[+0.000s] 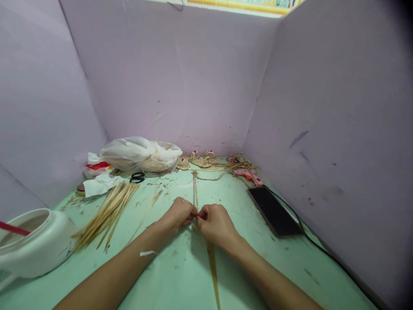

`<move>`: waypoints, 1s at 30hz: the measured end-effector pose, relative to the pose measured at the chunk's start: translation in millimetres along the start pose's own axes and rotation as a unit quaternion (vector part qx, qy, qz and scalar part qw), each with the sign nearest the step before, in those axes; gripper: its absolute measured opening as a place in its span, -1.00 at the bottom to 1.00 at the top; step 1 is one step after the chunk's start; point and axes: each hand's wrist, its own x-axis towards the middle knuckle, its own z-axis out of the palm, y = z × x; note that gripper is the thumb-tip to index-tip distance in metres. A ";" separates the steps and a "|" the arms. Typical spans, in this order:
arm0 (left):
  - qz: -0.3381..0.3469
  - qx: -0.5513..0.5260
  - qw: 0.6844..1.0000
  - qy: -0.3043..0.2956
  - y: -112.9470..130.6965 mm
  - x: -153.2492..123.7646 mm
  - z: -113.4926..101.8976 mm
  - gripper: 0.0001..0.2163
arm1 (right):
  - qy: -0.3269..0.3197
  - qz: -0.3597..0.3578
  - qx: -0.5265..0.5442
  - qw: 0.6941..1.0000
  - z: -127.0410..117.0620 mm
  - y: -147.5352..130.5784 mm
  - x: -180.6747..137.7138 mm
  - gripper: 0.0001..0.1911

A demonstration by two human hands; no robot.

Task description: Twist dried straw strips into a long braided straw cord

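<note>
Head view: my left hand (177, 214) and right hand (214, 223), fingertips pinched tight, grip a thin braided tan straw cord (195, 189); pale straw strips (108, 211) lie left, a flat black phone (274, 211) right.

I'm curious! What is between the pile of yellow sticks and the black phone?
In the head view, both hands: the left hand and right hand pinch a braided straw cord.

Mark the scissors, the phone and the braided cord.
scissors (138, 177): head view, on the black handles.
phone (274, 211): head view, middle of the dark screen.
braided cord (195, 189): head view, on its straight middle stretch.
</note>
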 end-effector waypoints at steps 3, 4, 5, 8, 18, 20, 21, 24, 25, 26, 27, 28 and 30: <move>0.029 0.017 0.999 -0.023 2.1 -1.7 -3.0 -0.81 | 0.015 -0.036 -0.047 0.998 0.5 -5.3 -6.6 -0.83; 0.036 0.025 0.999 -0.028 1.4 -0.7 -4.3 -0.82 | 0.016 -0.048 -0.056 0.997 0.6 -5.9 -7.8 -0.82; 0.039 0.033 0.998 -0.033 0.3 0.9 -5.6 -0.83 | 0.014 -0.058 -0.061 0.996 0.3 -5.8 -8.3 -0.82; 0.041 0.041 0.997 -0.052 -3.6 6.5 -9.6 -0.87 | -0.022 -0.063 -0.032 0.997 -4.0 -0.9 -4.3 -0.84; 0.035 0.000 0.991 -0.126 -5.6 9.9 -16.7 -0.88 | -0.003 0.120 0.260 0.958 -16.0 46.3 38.5 -0.89; 0.039 -0.004 0.991 -0.127 -6.2 10.4 -16.2 -0.87 | 0.007 0.088 0.228 0.970 -12.6 45.2 37.1 -0.91; 0.040 -0.006 0.991 -0.126 -6.6 10.7 -15.9 -0.87 | 0.010 0.074 0.214 0.974 -11.1 42.2 34.9 -0.90; 0.048 -0.016 0.990 -0.129 -8.9 12.1 -15.1 -0.88 | -0.018 0.091 0.253 0.963 -7.5 26.6 25.1 -0.86; 0.053 -0.019 0.990 -0.132 -9.9 12.8 -15.0 -0.88 | -0.048 0.109 0.294 0.948 -6.8 20.6 21.7 -0.85; 0.057 -0.021 0.989 -0.135 -11.1 13.7 -14.9 -0.89 | -0.083 0.124 0.336 0.930 -6.2 15.1 18.7 -0.84; 0.062 -0.019 0.988 -0.138 -12.3 14.5 -14.9 -0.90 | -0.113 0.132 0.370 0.913 -5.9 10.5 16.2 -0.86; 0.065 -0.016 0.988 -0.140 -13.3 15.4 -15.0 -0.91 | -0.133 0.137 0.394 0.899 -5.7 7.0 14.4 -0.90; 0.066 -0.003 0.987 -0.144 -15.1 17.0 -15.0 -0.91 | -0.150 0.139 0.411 0.888 -5.8 3.5 12.7 -0.95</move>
